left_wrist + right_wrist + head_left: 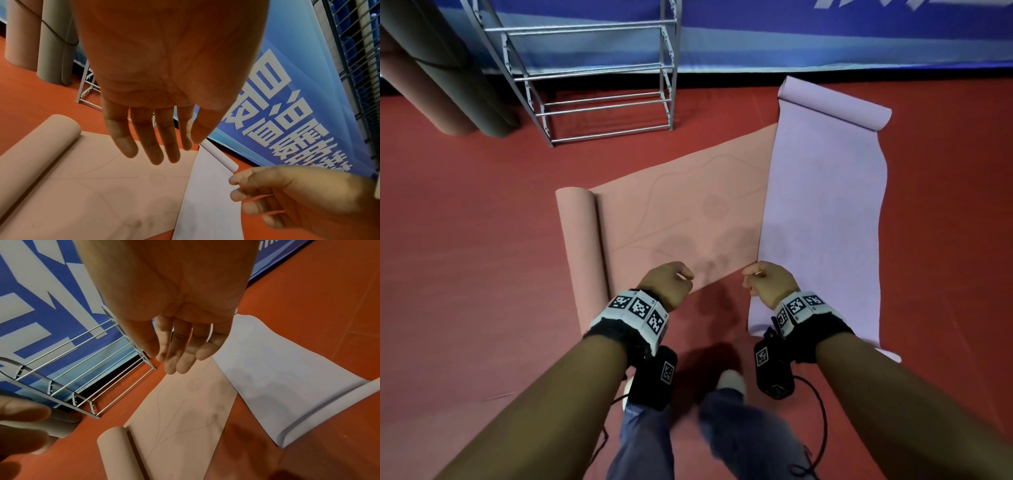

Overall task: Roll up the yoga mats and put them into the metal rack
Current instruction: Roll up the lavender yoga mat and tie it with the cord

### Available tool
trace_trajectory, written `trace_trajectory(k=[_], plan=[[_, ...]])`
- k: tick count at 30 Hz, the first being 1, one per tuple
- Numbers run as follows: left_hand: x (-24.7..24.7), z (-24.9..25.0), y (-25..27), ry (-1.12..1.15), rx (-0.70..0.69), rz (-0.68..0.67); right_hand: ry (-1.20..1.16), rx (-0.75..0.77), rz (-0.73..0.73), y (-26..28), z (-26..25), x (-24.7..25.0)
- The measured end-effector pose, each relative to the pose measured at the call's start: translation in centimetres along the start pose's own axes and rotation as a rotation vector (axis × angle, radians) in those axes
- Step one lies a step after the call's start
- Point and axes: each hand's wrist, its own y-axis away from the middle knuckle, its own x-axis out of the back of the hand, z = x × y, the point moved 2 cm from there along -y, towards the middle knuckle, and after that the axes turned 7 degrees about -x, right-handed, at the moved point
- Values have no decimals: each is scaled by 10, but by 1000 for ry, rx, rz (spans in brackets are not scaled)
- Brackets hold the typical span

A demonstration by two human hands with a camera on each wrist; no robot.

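Note:
A pink yoga mat [681, 212] lies spread on the red floor, its left end rolled into a tube [582, 246]. A lilac mat [825, 212] lies along its right side and overlaps it, with its far end curled [835, 106]. The metal rack [599, 78] stands at the back left against the banner, and nothing shows on its visible bars. My left hand [678, 277] and right hand [756, 279] hang over the pink mat's near edge. The wrist views show the left hand's fingers [148, 146] and the right hand's fingers [180, 353] loose, holding nothing and apart from the mats.
Two rolled mats, brown and grey [431, 68], stand upright left of the rack. A blue banner wall [825, 34] closes the back, with a wire fence [357, 65] behind it. My legs and feet [729, 380] and a black cable [822, 411] are below my hands.

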Motion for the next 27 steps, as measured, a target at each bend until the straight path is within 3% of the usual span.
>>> trace_trajectory(k=[5,12,16,21,27], plan=[[-42,20,-10,-53,28,36,-85,28,-22,-19,31,34],[-165,88,-77,-68,38,134,-82,17,-44,-104,117,128],[-240,98,-116,-77,65,125,-27,-20,-77,-153,179,159],[-319,66,-169,-104,96,86,-83,-88,-74,-215,256,157],[-409,-20,-256,-171,151,-47,-33,-126,-83,-311,348,116]])
